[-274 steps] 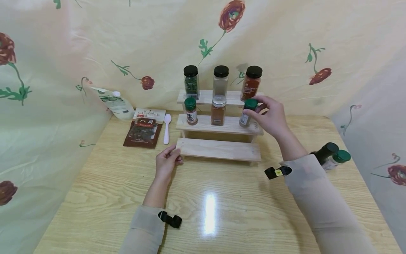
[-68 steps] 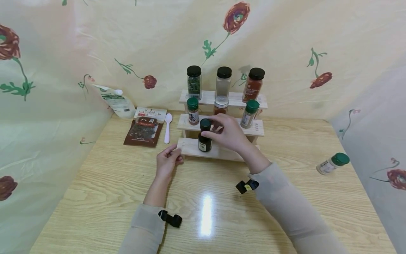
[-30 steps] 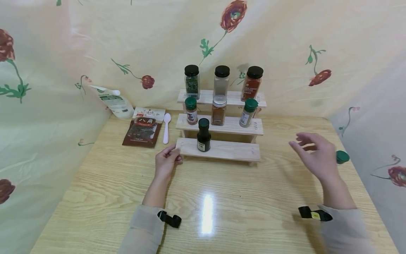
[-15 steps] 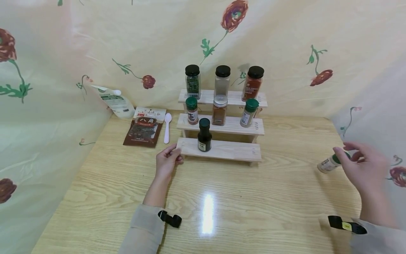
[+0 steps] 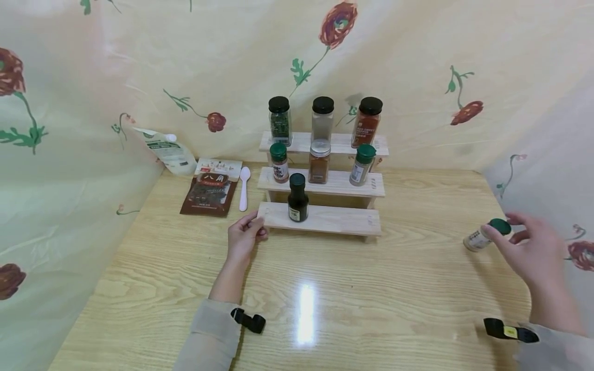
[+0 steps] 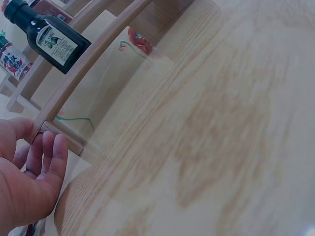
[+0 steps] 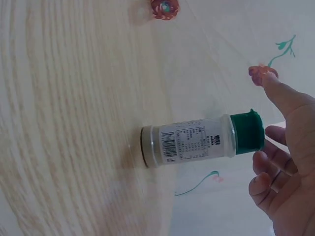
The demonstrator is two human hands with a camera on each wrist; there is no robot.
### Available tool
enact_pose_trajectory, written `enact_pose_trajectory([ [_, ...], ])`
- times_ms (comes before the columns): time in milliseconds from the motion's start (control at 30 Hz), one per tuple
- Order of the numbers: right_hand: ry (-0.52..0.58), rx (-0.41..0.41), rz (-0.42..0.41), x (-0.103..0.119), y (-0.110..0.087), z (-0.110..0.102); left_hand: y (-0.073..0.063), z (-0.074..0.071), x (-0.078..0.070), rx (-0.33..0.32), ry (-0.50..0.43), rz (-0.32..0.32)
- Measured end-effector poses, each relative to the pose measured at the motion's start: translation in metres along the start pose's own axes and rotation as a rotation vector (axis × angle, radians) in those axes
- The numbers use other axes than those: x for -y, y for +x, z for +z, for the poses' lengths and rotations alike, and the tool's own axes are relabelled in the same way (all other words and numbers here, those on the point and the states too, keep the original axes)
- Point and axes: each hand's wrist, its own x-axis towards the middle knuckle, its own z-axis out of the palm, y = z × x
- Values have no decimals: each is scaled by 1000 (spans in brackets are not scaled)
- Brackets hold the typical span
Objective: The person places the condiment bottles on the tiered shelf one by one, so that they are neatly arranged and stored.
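Observation:
At the left end of a three-tier wooden rack (image 5: 341, 220), my left hand (image 5: 243, 237) pinches the edge of the lowest board. A dark, long-necked bottle (image 5: 298, 201) stands on that board, towards its left; its label shows in the left wrist view. Far right, a green-capped spice jar (image 5: 478, 240) stands on the table. My right hand (image 5: 533, 247) is at its cap, thumb and fingers to either side. In the right wrist view the thumb is clear of the green cap (image 7: 247, 132), and the fingers lie loosely bent close by it.
The middle tier holds two green-capped jars (image 5: 279, 164) (image 5: 362, 166) and a silver-lidded jar (image 5: 318, 164). Black-lidded jars (image 5: 280, 122) stand on the top tier. Left of the rack are a white spoon (image 5: 244, 188), a brown packet (image 5: 211, 188) and a white pouch (image 5: 172, 153).
The dark bottle went from the right side onto the lowest board, and my right hand let it go. That hand then moved right to the remaining green-capped jar. My left hand stayed on the rack.

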Motion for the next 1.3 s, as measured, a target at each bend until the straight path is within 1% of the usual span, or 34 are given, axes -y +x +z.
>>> enact_pose_trajectory([
  [167,-8,57,66,-1,0,7,1,0,1,-5,0,5],
  [233,-7,72,79,-3,0,9,1,0,2,-5,0,6],
  [433,5,105,73,-4,-3,12,1,-1,2,2,2,9],
  [533,13,133,82,-2,-3,13,1,0,2,-1,3,11],
  [600,17,137,76,1,-2,14,1,0,2,-3,2,12],
  [733,19,80,18,8,-2,19,1,0,1,-1,0,12],
  [800,41,52,-30,13,-2,22,2,0,1,2,0,11],
  [1000,174,0,-162,36,0,33,0,0,0,-3,2,5],
  [1167,238,14,-202,58,1,37,-1,0,-1,-8,-2,0],
  [1300,246,32,-208,73,1,37,-1,0,0,-4,-4,-4],
])
